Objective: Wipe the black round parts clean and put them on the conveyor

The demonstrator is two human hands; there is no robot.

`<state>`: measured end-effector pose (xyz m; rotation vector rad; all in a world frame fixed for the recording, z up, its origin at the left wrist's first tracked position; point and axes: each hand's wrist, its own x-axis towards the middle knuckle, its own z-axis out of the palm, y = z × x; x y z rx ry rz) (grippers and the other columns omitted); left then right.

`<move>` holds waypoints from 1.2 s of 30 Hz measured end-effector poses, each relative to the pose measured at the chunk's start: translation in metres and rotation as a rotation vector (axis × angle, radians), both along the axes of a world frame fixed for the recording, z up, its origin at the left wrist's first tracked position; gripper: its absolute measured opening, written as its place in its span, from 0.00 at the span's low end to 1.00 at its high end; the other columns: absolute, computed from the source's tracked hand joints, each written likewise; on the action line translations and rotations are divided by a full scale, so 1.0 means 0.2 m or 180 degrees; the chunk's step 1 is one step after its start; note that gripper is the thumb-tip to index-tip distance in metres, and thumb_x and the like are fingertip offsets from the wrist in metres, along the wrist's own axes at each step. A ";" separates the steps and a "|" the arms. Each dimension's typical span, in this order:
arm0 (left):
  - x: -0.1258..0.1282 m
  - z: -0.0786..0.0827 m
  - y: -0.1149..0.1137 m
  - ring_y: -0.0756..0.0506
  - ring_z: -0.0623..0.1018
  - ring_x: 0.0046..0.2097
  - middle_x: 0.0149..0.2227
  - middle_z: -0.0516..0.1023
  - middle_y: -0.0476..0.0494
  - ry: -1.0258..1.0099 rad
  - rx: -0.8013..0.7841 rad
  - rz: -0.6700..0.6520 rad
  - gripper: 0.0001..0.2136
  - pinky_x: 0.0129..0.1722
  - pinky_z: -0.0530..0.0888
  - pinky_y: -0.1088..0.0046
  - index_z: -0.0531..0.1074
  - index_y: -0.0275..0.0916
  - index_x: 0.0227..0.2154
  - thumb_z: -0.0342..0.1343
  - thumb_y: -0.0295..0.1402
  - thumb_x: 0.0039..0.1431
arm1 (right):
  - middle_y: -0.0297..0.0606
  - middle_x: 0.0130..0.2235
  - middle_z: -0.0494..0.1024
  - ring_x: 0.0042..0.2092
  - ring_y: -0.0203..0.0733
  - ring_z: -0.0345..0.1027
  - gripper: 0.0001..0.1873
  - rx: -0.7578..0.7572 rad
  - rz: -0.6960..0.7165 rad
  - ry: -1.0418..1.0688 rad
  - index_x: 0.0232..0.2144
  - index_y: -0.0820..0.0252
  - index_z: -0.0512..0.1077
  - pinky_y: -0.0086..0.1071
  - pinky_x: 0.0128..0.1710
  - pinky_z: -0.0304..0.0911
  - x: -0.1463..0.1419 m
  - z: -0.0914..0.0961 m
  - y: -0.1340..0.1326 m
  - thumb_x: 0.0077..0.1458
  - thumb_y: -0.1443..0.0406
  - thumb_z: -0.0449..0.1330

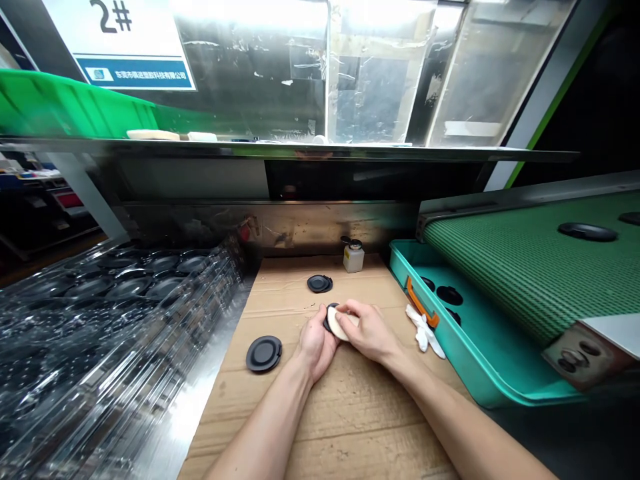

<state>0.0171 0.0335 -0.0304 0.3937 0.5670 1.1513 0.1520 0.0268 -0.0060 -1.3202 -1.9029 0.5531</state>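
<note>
My left hand (316, 343) grips a round black rubber-like disc (329, 319) by its edge, low over the cardboard sheet (350, 427). My right hand (367, 330) presses a cream-coloured sponge pad (342, 325) against that disc, and the pad hides much of its face. Two more black discs lie on the cardboard: one (263, 353) left of my hands and one (320, 283) farther ahead. Beyond my hands stands a small white bottle with a black cap (353, 259).
On the right, a teal tray (480, 353) with an orange handle holds black discs, and a white cloth (424, 331) lies on its edge. Above it runs a green mesh conveyor belt (540, 280) carrying black discs. Stacked clear plastic trays (125, 300) fill the left.
</note>
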 end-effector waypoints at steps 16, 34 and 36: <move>-0.01 0.00 0.00 0.39 0.76 0.49 0.45 0.77 0.31 -0.0081 0.0048 -0.0157 0.16 0.52 0.72 0.59 0.71 0.30 0.42 0.44 0.37 0.65 | 0.35 0.38 0.80 0.39 0.40 0.72 0.13 0.0028 -0.0036 -0.0337 0.40 0.53 0.76 0.29 0.40 0.62 -0.02 0.01 -0.03 0.58 0.61 0.53; -0.01 -0.01 -0.01 0.42 0.74 0.53 0.49 0.76 0.33 -0.0185 0.0071 0.0019 0.16 0.55 0.70 0.64 0.72 0.32 0.45 0.45 0.36 0.65 | 0.41 0.41 0.78 0.37 0.43 0.72 0.17 0.0222 -0.0940 -0.0907 0.51 0.54 0.64 0.30 0.34 0.58 -0.17 -0.06 -0.03 0.64 0.58 0.45; -0.01 -0.01 0.00 0.42 0.73 0.53 0.50 0.75 0.34 -0.0242 0.0105 -0.0006 0.16 0.54 0.71 0.63 0.71 0.32 0.46 0.44 0.35 0.65 | 0.42 0.41 0.77 0.37 0.44 0.72 0.17 0.0208 -0.1198 -0.0983 0.51 0.54 0.64 0.31 0.33 0.58 -0.16 -0.06 -0.01 0.64 0.58 0.44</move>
